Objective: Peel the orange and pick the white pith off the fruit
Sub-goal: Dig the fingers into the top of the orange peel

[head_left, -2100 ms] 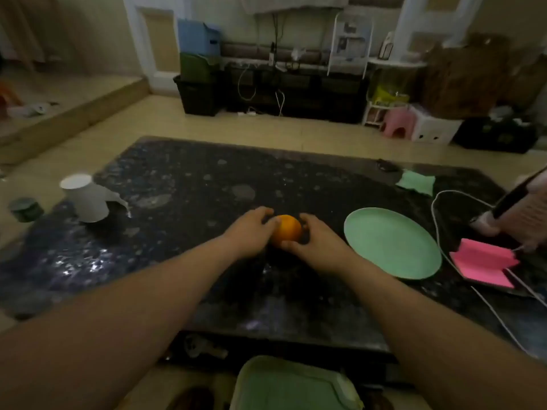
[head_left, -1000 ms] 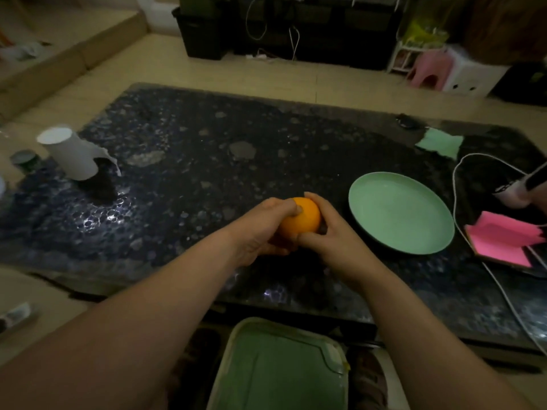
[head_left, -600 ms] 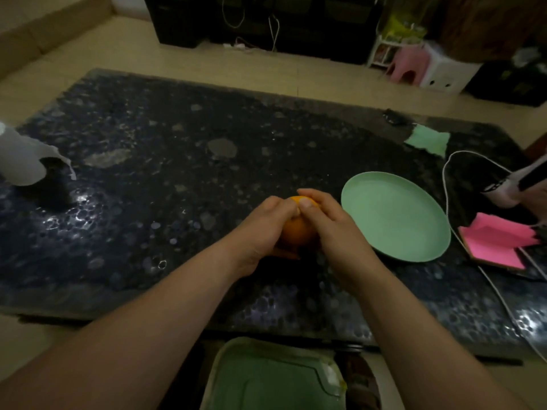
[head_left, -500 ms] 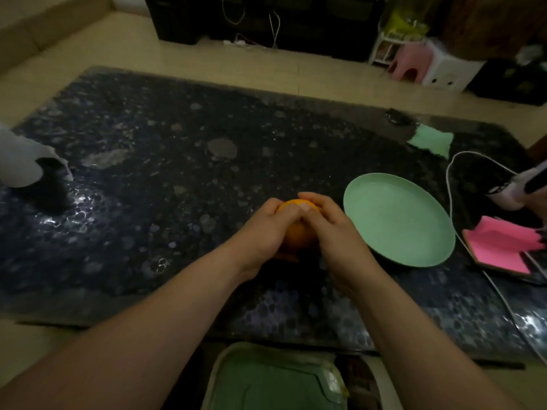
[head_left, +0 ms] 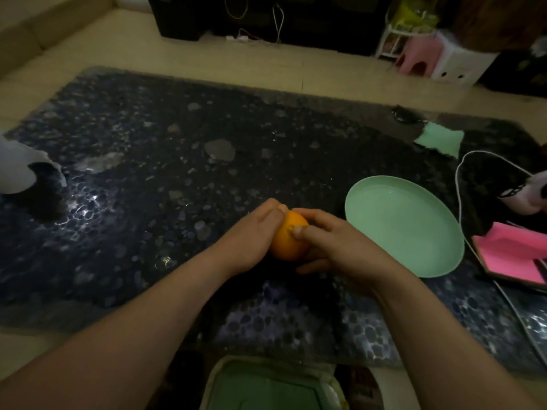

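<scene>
An unpeeled orange [head_left: 288, 242] is held between both hands just above the dark pebble-patterned table [head_left: 183, 179]. My left hand [head_left: 250, 238] wraps its left side, fingers curled over the top. My right hand [head_left: 336, 247] grips it from the right, and its thumb tip presses into the skin near the stem end. The peel looks whole. The underside of the fruit is hidden by my palms.
A pale green plate [head_left: 404, 224] lies right of my hands. Further right are a pink pad [head_left: 516, 254], a white cable [head_left: 461, 220] and a green cloth [head_left: 439, 140]. A white cup [head_left: 14, 170] stands at the left edge. A green bin [head_left: 272, 386] sits below the table's near edge.
Both hands lifted the orange off the table and drew it nearer. The right thumb has shifted from the top onto the near face of the fruit.
</scene>
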Action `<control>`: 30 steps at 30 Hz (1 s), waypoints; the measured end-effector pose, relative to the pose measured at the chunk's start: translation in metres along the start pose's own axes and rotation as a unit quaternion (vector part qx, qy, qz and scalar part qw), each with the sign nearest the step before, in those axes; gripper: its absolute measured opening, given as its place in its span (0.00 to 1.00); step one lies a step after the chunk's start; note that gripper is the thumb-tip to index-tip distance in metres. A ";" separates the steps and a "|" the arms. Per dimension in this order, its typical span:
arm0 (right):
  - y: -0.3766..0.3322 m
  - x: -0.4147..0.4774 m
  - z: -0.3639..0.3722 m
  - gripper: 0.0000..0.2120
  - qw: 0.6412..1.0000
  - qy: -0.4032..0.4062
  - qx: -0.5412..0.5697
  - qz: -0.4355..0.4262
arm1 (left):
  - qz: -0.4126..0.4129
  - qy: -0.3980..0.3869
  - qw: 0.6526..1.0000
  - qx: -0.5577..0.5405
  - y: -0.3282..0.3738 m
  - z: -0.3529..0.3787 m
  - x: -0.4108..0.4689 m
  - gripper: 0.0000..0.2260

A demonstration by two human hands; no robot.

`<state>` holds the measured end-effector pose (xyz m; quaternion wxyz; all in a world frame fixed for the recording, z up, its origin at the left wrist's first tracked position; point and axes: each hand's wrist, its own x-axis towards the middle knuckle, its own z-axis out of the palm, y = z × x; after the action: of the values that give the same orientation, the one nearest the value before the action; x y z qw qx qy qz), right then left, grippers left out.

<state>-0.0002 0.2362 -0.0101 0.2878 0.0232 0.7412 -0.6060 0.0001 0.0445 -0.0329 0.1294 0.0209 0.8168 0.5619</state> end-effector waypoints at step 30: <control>-0.007 -0.004 0.010 0.19 0.991 0.051 -0.087 -0.090 | -0.119 -0.137 0.959 -0.220 0.004 -0.011 -0.010 0.22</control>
<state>0.0046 0.2261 -0.0028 0.1943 -0.0379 0.8040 -0.5607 0.0065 0.0344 -0.0235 0.3071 -0.0290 0.6441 0.7000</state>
